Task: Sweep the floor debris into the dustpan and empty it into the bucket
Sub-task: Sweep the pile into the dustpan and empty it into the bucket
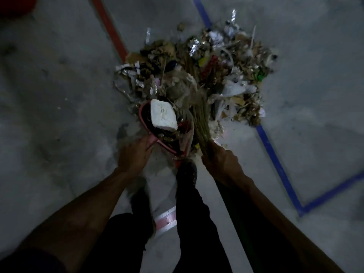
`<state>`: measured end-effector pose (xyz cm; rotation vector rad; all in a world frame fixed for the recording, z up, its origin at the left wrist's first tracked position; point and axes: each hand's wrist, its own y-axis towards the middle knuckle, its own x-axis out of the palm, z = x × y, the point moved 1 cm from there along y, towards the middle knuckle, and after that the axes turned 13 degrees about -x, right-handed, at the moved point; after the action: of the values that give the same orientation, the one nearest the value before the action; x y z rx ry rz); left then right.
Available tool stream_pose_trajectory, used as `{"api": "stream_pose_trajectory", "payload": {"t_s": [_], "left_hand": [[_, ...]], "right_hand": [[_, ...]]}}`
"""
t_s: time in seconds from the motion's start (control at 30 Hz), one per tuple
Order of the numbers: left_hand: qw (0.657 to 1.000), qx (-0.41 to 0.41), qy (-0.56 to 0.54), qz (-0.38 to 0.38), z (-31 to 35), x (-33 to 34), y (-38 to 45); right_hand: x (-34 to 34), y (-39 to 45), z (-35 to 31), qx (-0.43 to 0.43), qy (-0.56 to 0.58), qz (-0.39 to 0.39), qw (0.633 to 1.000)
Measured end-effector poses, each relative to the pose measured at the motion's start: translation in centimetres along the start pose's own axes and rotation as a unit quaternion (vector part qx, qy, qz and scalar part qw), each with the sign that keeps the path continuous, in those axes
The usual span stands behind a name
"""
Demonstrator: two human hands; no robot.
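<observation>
A large pile of debris (206,64) made of paper scraps, foil, dry leaves and wrappers lies on the grey floor ahead of me. My left hand (134,154) grips the rear edge of a pink dustpan (143,123), which holds dark litter and a white foam block (163,115). My right hand (222,162) is closed around a straw broom (201,123). Its bristles reach into the near edge of the pile, right beside the dustpan. My foot (186,172) stands just behind the pan.
A red floor line (110,30) and a blue floor line (275,154) cross the concrete beside the pile. A red object (15,6) shows at the top-left corner. A pink-and-white strip (165,219) lies between my legs.
</observation>
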<state>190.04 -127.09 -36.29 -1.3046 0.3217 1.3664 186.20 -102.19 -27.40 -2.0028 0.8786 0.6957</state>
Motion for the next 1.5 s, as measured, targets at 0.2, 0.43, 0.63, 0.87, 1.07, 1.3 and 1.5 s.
{"api": "stream_pose_trajectory", "payload": {"t_s": [0.2,0.43,0.63,0.87,1.07,1.3,1.5], "left_hand": [[0.999,0.018,-0.046,0.023,2.5,-10.2,-7.3],[0.995,-0.008,-0.024,0.093,1.2,-20.4,-14.6],[0.99,-0.029,-0.019,0.138,-2.1,-26.4,-18.4],[0.982,-0.076,-0.05,0.164,-3.9,-31.1,-17.7],[0.962,-0.131,-0.09,0.222,-3.4,-34.8,-13.1],[0.933,-0.198,-0.135,0.269,-2.5,-39.8,-7.8],[0.916,-0.239,-0.141,0.288,-3.7,-44.1,-2.1]], "right_hand": [[-6.7,-6.7,-7.4,0.005,-0.03,0.057,0.998],[-11.8,-12.9,-17.7,-0.024,-0.044,0.086,0.995],[-11.9,-14.7,-23.8,-0.072,-0.041,0.097,0.992],[-13.6,-10.9,-27.7,-0.138,-0.046,0.118,0.982],[-17.7,-2.8,-30.6,-0.218,-0.068,0.111,0.967],[-24.0,6.2,-35.1,-0.284,-0.097,0.043,0.953],[-26.5,13.9,-39.6,-0.31,-0.1,0.031,0.945]]}}
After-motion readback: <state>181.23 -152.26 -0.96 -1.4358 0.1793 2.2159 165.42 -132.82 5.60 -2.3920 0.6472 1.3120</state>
